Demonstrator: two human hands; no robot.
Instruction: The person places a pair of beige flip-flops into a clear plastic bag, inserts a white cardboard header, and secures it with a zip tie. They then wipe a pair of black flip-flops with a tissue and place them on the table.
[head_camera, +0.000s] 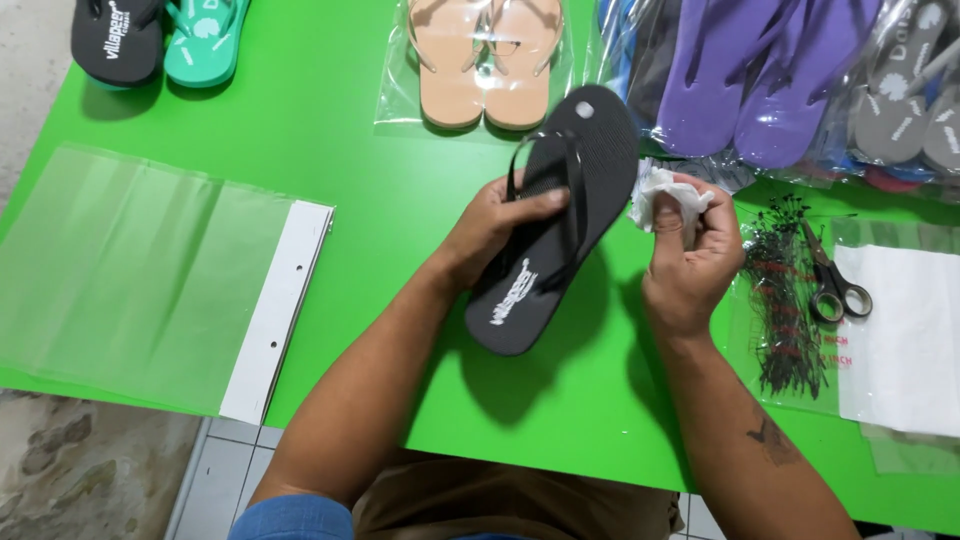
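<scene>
Bright, even overhead light, soft shadows on the green table (330, 130), sharp focus, slight glare on plastic.

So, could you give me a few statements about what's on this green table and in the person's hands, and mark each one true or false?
1. The left hand holds a black flip-flop above the green table. True.
2. The right hand holds the scissors. False: it grips a crumpled white cloth; the scissors lie on the table to its right.
3. A stack of clear plastic bags lies to the left of the hands. True.
4. The peach flip-flops lie bare on the table. False: they are inside a clear bag.
5. The purple flip-flops are at the far right of the table. True.
</scene>
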